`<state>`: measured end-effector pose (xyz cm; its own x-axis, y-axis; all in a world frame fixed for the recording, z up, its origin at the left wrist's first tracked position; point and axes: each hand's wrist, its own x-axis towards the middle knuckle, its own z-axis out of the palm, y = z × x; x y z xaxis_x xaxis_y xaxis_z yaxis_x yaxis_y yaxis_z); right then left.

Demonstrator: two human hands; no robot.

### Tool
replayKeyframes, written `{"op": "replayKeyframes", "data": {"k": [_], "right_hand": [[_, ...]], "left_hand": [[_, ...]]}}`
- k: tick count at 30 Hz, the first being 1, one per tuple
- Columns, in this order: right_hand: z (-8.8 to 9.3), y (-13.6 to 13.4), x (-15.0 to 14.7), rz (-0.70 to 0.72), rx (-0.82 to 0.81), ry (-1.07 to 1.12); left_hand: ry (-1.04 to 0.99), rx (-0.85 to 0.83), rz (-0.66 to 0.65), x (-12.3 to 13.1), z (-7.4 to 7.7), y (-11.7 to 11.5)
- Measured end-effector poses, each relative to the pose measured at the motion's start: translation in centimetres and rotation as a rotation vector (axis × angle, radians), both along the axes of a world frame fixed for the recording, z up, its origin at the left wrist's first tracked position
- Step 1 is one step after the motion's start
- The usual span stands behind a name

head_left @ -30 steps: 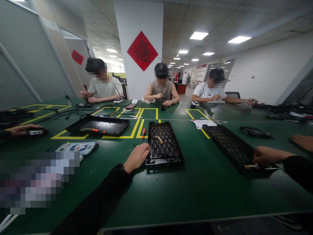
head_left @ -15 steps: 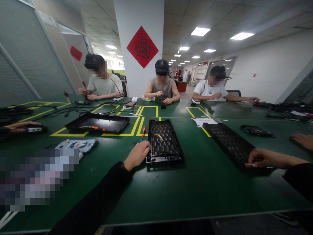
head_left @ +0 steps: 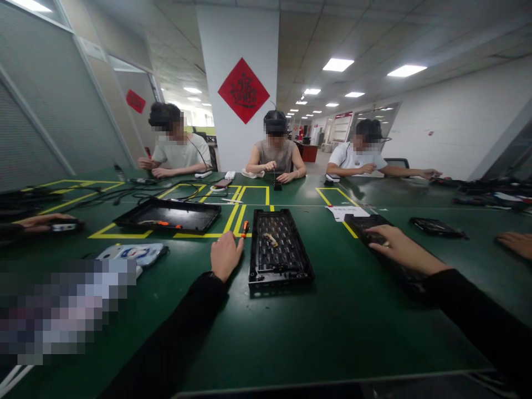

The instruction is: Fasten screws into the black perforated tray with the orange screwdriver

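Note:
My left hand [head_left: 226,256] rests on the green table beside a screwdriver with an orange and black handle [head_left: 245,228]. Its fingertips cover the shaft, so their grip is hidden. Just right of it lies a black tray-like casing [head_left: 282,274] with a patterned floor and a small yellowish strip [head_left: 271,240] inside. My right hand [head_left: 401,246] is over the far part of a second black casing [head_left: 359,221], fingers bent downward and slightly blurred. A small pale yellow bit shows at those fingers; what it is stays unclear.
A shallow black tray [head_left: 195,213] with orange-handled tools stands at the left, near cables [head_left: 112,191] and a pale blue phone-like item [head_left: 133,254]. White paper [head_left: 349,213] touches the right casing. Three people sit opposite; other people's hands rest at both edges.
My left hand has left the middle casing's edge and moved left to the screwdriver. My right hand has gone from the right casing's near corner toward its far end. The view has tilted slightly up.

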<state>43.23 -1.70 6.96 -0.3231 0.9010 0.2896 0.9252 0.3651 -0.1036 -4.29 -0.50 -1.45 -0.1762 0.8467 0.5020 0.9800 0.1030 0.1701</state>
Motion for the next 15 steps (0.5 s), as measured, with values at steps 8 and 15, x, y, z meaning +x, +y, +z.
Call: {"op": "replayKeyframes", "data": {"k": [8, 15], "right_hand": [[-0.4, 2.2, -21.8, 0.234, -0.084, 0.09], [-4.0, 7.4, -28.6, 0.017, -0.184, 0.183]], "left_hand": [[0.079, -0.103, 0.033, -0.3, -0.9, 3.3], [0.114, -0.081, -0.046, -0.6, -0.7, 3.5]]}}
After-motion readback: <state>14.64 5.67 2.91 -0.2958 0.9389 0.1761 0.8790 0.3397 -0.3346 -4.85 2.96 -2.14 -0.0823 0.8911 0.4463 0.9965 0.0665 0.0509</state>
